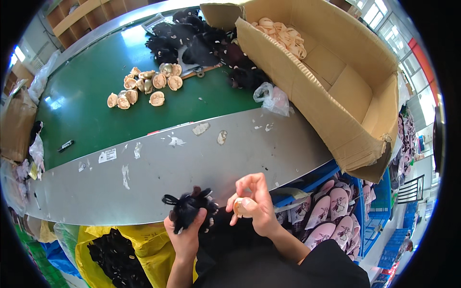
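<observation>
My left hand (186, 242) is closed around a small black plush toy (188, 207) with dark loops and pale bits on it, held just over the near edge of the table. Beside it, my right hand (261, 209) pinches a small peach-coloured moulded shell (238, 207) between thumb and fingers. A gap separates the shell from the plush. Farther off on the green surface lie several similar round peach shells (157, 99), some showing a gold-brown back. Behind them is a heap of black plush pieces (201, 50).
A big open cardboard box (297, 89) at the right holds peach rings (283, 37). Next to it lies a clear plastic bag (272, 98). Below right, a blue crate (357, 216) holds pink slippers (321, 213). A yellow bag (151, 247) with black pieces sits below left. A marker (66, 146) lies far left.
</observation>
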Motion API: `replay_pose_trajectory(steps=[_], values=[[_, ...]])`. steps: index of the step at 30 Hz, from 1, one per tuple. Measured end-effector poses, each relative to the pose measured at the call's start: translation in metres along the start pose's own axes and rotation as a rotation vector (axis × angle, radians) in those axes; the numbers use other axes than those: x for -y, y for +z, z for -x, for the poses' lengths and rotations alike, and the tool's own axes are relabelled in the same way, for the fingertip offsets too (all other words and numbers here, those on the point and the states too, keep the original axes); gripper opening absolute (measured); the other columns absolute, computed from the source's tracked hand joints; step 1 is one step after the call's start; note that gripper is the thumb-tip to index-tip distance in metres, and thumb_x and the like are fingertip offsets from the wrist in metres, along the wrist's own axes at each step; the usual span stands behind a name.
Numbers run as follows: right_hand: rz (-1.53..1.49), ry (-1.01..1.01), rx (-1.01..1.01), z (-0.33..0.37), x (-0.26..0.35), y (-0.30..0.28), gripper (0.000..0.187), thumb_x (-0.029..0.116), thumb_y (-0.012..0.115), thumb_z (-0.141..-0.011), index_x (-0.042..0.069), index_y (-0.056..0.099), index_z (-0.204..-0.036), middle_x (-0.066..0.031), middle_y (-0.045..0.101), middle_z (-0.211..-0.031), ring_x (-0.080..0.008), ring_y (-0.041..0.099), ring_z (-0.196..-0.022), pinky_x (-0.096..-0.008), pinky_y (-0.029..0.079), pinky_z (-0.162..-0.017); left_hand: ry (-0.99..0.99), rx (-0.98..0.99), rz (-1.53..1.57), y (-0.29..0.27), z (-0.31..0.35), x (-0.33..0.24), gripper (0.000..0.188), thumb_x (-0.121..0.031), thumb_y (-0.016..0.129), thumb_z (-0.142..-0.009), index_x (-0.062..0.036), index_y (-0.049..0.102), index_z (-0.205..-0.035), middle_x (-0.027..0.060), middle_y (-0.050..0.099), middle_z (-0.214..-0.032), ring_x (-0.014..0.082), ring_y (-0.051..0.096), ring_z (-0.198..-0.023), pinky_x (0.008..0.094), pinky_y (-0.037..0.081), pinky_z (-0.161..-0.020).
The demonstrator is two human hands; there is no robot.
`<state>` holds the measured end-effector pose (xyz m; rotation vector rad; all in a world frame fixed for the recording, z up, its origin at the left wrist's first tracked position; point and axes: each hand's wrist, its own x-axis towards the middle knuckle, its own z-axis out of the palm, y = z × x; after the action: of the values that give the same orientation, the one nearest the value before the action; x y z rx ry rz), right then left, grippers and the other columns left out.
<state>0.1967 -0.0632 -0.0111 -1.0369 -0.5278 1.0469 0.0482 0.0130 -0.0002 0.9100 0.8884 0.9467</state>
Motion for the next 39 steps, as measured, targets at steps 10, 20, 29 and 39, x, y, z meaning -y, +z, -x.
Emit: replay_pose_trajectory(steps=[10, 20, 29, 39], values=[[0.07, 0.003, 0.161, 0.0, -0.01, 0.026, 0.02, 0.009, 0.067, -0.098, 0.0, 0.063, -0.116, -0.0063, 0.064, -0.1, -0.0083, 0.062, -0.077, -0.0207, 0.05, -0.059, -0.085, -0.046, -0.006, -0.016, -0.001, 0.007, 0.024, -0.004, 0.07, -0.094, 0.0041, 0.066, -0.116, 0.0106, 0.069, -0.112, 0.0174, 0.065, -0.1, 0.0317, 0.051, -0.092], [0.475, -0.228, 0.125, -0.005, -0.014, 0.029, 0.021, 0.011, 0.065, -0.099, 0.001, 0.058, -0.116, -0.0053, 0.067, -0.087, -0.0074, 0.062, -0.069, -0.0227, 0.05, -0.062, -0.12, 0.0, 0.174, -0.008, 0.007, 0.003, 0.016, -0.005, 0.073, -0.094, 0.0016, 0.07, -0.107, 0.0035, 0.071, -0.102, 0.0099, 0.064, -0.091, 0.026, 0.051, -0.084], [0.688, -0.444, 0.101, -0.005, -0.018, 0.026, 0.021, 0.01, 0.068, -0.096, -0.001, 0.059, -0.113, -0.0118, 0.069, -0.095, -0.0154, 0.066, -0.075, -0.0276, 0.052, -0.066, -0.082, 0.044, 0.069, -0.013, 0.013, 0.002, 0.018, -0.005, 0.074, -0.093, 0.0023, 0.071, -0.109, 0.0026, 0.071, -0.1, 0.0079, 0.062, -0.09, 0.0245, 0.05, -0.084], [0.885, -0.712, 0.001, -0.011, -0.033, 0.023, 0.03, 0.015, 0.066, -0.095, -0.002, 0.056, -0.117, -0.0175, 0.066, -0.096, -0.0333, 0.065, -0.076, -0.0394, 0.054, -0.066, 0.037, 0.042, -0.191, -0.002, 0.016, -0.002, 0.019, -0.004, 0.074, -0.093, 0.0021, 0.069, -0.11, -0.0014, 0.069, -0.097, 0.0066, 0.059, -0.088, 0.0239, 0.049, -0.081]])
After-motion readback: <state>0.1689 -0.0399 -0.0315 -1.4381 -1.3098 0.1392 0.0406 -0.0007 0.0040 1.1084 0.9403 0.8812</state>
